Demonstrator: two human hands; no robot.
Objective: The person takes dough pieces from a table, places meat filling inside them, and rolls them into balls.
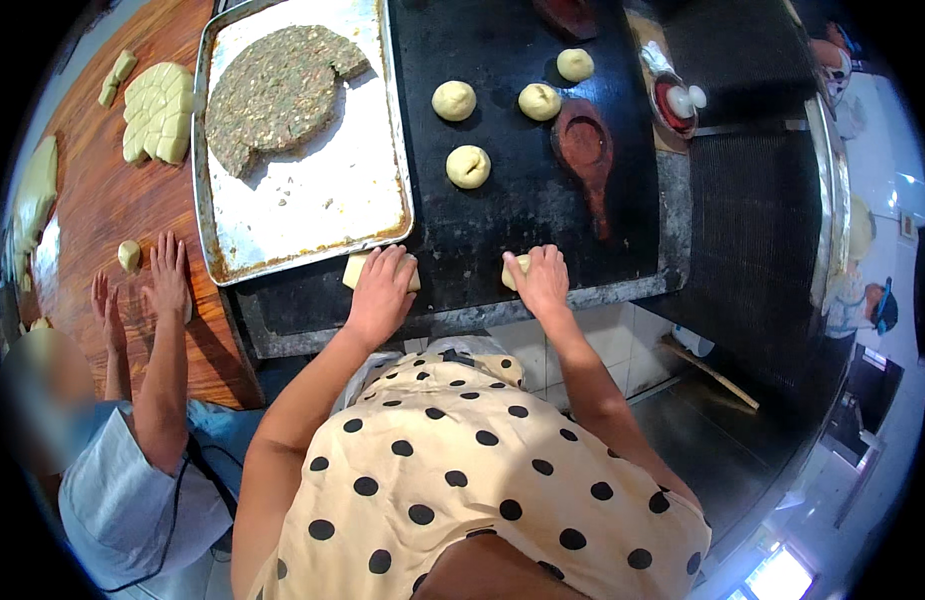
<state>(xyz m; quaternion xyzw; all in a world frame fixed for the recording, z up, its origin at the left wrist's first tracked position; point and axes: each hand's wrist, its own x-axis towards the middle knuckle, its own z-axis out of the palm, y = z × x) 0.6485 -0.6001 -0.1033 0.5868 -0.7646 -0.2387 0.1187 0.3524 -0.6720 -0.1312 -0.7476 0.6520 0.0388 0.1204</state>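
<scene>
Black desk (462, 220): four round dough balls (453, 101), two dough pieces (354, 270), one red-brown wooden paddle (595, 172) in full view. One metal tray (317, 256), one speckled slab (272, 95); wooden desk (92, 210), one scored dough slab (160, 115), one lone dough lump (129, 256). Hands, four: one left hand (385, 288), one right hand (543, 280), plus two co-worker's hands (168, 283).

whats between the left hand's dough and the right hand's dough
Only bare black worktop, in the head view, between the left dough piece and right dough piece.
</scene>
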